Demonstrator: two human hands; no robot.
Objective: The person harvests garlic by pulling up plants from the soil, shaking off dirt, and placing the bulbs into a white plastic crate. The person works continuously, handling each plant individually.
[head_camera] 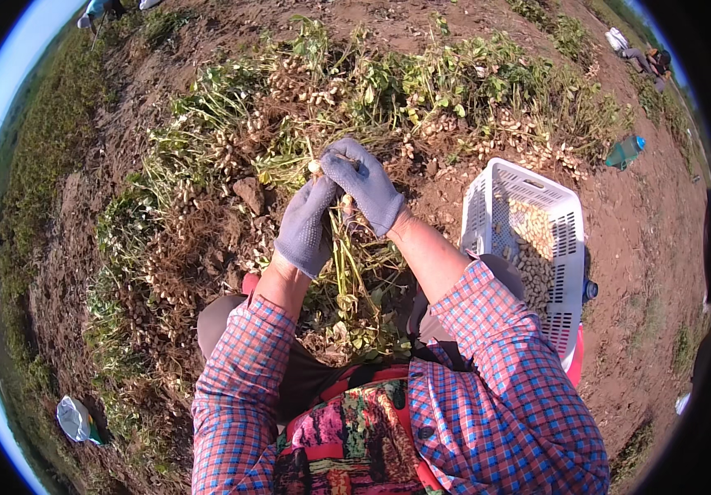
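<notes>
A pulled peanut plant (348, 272) hangs between my forearms, its leafy end down by my knees and its root end up at my hands. My left hand (307, 226), in a grey dotted work glove, is closed around the stems near the roots. Touching it at the fingers, my right hand (365, 182), in a matching glove, has its fingers curled at the root end; what lies inside them is hidden. A pale peanut pod (314, 166) shows just above my left fingertips. Beside my right knee, a white slotted plastic crate (478, 207) holds many loose peanuts (535, 247).
Uprooted peanut plants (207, 148) with pods lie in an arc ahead and to the left. A clod of soil (250, 194) lies near my left hand. Past the crate is a green plastic bottle (624, 152). An open white sack (74, 419) stands far left. Other people (649, 62) are far off.
</notes>
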